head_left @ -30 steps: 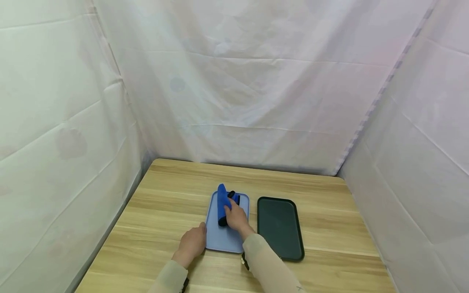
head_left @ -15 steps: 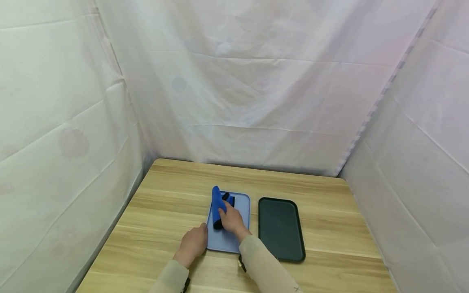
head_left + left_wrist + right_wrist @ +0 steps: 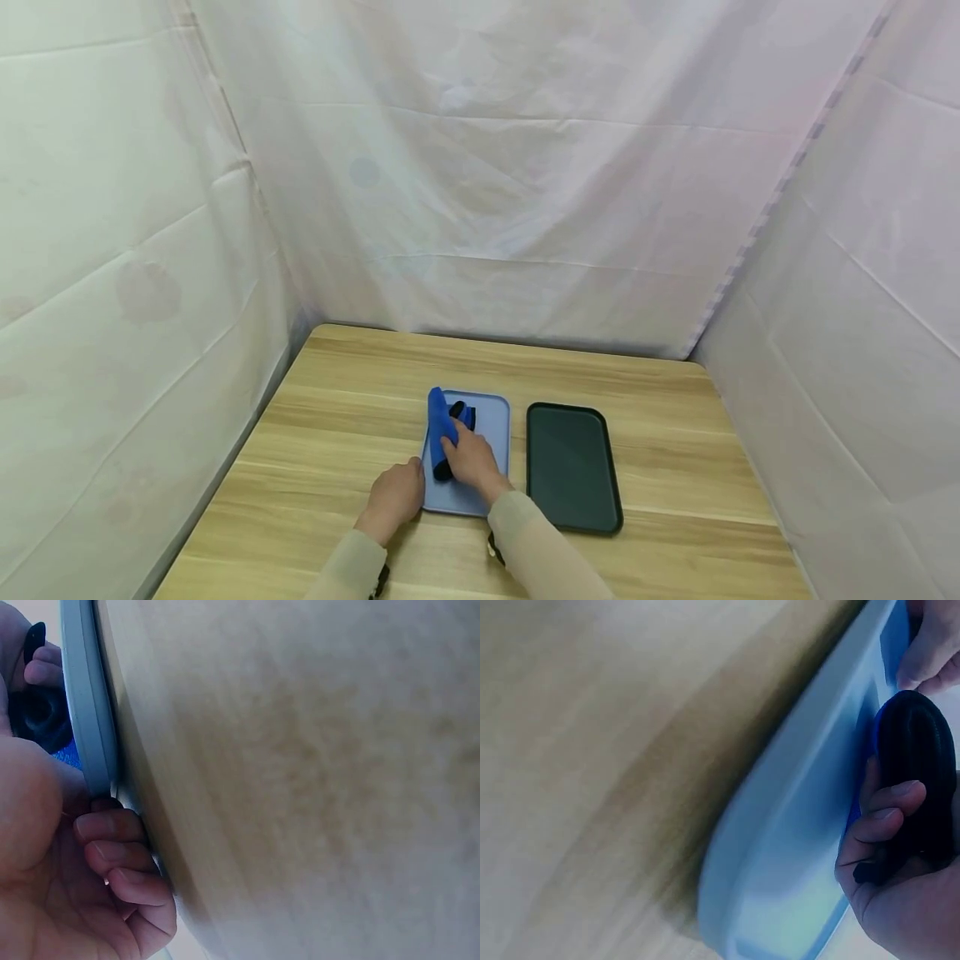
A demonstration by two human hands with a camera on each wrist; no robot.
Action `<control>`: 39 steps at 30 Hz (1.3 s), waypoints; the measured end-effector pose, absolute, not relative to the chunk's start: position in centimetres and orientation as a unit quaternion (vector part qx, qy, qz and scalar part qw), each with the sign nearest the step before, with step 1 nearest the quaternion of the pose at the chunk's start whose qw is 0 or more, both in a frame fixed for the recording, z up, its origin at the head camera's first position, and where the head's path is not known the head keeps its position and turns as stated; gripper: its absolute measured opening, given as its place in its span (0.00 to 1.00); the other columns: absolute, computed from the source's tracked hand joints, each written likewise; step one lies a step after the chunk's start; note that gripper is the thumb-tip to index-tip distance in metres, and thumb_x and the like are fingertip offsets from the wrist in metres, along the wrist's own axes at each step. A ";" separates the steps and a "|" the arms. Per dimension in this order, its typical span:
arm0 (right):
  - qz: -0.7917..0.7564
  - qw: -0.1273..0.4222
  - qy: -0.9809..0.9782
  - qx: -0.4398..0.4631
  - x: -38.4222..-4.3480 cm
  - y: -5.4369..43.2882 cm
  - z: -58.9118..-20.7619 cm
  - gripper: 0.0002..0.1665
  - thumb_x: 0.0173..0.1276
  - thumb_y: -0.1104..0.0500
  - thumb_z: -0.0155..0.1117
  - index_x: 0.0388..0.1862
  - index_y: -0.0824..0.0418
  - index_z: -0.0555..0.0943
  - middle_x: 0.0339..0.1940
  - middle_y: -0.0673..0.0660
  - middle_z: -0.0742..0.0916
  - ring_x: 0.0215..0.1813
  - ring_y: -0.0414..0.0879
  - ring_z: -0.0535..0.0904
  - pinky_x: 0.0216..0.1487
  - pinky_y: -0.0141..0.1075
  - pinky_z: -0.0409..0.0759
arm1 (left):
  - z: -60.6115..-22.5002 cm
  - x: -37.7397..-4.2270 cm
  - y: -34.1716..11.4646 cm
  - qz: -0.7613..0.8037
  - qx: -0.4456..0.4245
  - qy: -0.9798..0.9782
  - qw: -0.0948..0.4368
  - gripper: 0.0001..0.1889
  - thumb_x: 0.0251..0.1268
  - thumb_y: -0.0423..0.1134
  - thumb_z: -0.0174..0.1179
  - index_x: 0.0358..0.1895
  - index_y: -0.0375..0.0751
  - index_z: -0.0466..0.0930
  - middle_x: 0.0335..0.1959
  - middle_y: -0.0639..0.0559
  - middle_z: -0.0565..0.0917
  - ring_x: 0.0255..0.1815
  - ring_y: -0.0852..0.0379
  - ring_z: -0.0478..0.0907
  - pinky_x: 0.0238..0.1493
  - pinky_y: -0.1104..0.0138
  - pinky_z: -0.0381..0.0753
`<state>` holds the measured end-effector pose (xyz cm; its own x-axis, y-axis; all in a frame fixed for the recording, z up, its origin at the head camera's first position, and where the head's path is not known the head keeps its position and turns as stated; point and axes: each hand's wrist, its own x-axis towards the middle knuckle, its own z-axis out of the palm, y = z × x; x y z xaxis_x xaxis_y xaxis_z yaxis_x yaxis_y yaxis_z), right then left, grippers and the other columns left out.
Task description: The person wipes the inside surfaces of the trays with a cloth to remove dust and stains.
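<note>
My left hand (image 3: 397,493) holds the left edge of a light blue tray (image 3: 453,502) near its front corner. The left wrist view shows curled fingers (image 3: 112,851) below the tray's rim. With fingers curled, my right hand (image 3: 472,458) grips a blue-and-black thing (image 3: 439,437) over the tray's left side. A long blue body with a rounded black end (image 3: 919,757) shows, plus a smaller blue and black part behind. Its exact kind I cannot tell. The right hand covers part of it, and its far end overlaps the tray's upper left edge.
A dark green tray (image 3: 573,471) lies right of the blue one, a narrow strip of wood between them. Both are on a wood-grain table (image 3: 352,392). White cloth sheets (image 3: 480,183) hang behind the table and along both sides.
My right hand has carried the blue-and-black thing left and slightly nearer me, to the tray's left edge. The left hand keeps its place at the tray.
</note>
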<state>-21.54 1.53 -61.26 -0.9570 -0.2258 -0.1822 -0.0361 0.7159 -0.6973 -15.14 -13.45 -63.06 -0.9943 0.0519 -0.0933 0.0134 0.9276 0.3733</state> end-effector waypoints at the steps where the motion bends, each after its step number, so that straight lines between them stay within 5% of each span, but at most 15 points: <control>1: -0.367 0.127 0.919 -0.074 -21.3 1.6 -61.2 0.32 0.82 0.48 0.55 0.79 0.60 0.69 0.65 0.68 0.84 0.64 0.64 0.82 0.64 0.57 0.79 | -63.0 -15.1 -13.4 0.189 0.016 0.981 0.053 0.12 0.80 0.37 0.50 0.42 0.32 0.81 0.25 0.39 0.84 0.22 0.44 0.83 0.21 0.54 0.79; 14: -0.344 0.130 0.925 -0.095 -18.7 1.5 -61.0 0.34 0.80 0.48 0.58 0.78 0.60 0.69 0.52 0.67 0.90 0.42 0.52 0.87 0.47 0.49 0.84 | -62.7 -15.3 -13.5 0.178 0.015 0.981 0.070 0.12 0.80 0.38 0.51 0.44 0.32 0.81 0.27 0.39 0.84 0.25 0.44 0.84 0.24 0.53 0.81; 21: -0.342 0.137 0.924 -0.100 -17.6 1.4 -60.9 0.34 0.80 0.49 0.59 0.79 0.62 0.68 0.51 0.67 0.90 0.46 0.58 0.89 0.51 0.51 0.85 | -62.8 -15.2 -13.6 0.176 0.021 0.982 0.068 0.12 0.80 0.38 0.51 0.43 0.33 0.80 0.25 0.41 0.83 0.23 0.47 0.82 0.23 0.55 0.80; 31: -0.343 0.147 0.921 -0.116 -16.9 1.7 -61.2 0.35 0.78 0.48 0.61 0.78 0.61 0.69 0.47 0.64 0.91 0.37 0.49 0.87 0.42 0.44 0.84 | -63.0 -15.3 -13.8 0.178 0.021 0.981 0.076 0.13 0.80 0.38 0.50 0.48 0.31 0.81 0.26 0.42 0.84 0.23 0.49 0.81 0.23 0.56 0.79; 39: -0.328 0.170 0.920 -0.132 -16.8 2.3 -60.6 0.34 0.77 0.47 0.63 0.76 0.59 0.73 0.57 0.63 0.89 0.55 0.57 0.87 0.55 0.49 0.84 | -63.1 -15.3 -13.7 0.173 0.023 0.982 0.071 0.15 0.79 0.38 0.51 0.51 0.29 0.81 0.28 0.39 0.85 0.25 0.45 0.83 0.23 0.54 0.80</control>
<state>-16.85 2.28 -60.63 -0.9073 -0.3547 -0.2257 -0.1319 0.7499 -0.6483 -15.29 -13.71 -63.07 -0.9889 0.0701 -0.1308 0.0211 0.9389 0.3436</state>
